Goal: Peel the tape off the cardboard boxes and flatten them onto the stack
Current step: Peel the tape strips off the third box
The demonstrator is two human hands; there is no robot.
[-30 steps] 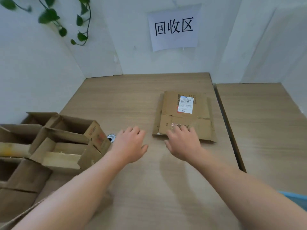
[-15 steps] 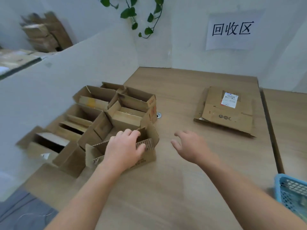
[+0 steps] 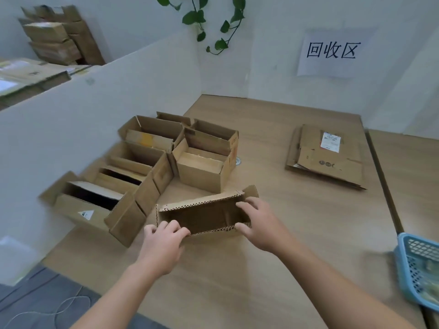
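A small open cardboard box (image 3: 204,216) sits on the wooden table (image 3: 273,269) just in front of me. My left hand (image 3: 164,245) grips its near left rim, fingers curled over the edge. My right hand (image 3: 259,224) holds its right end, thumb on the near wall and fingers over the far corner. Several more open boxes (image 3: 202,160) stand clustered to the left against the white partition. The stack of flattened boxes (image 3: 327,155), with a white label on top, lies at the far right of the table.
A blue plastic basket (image 3: 418,264) sits at the right table edge. A paper sign (image 3: 332,52) hangs on the back wall, a vine (image 3: 211,22) beside it. More cardboard (image 3: 57,36) is piled beyond the partition at far left. A second table adjoins on the right.
My view has swung left from the flat stack to the open boxes. My left hand took hold of the nearest box and pulled it closer; my right hand came over and grasped its other end.
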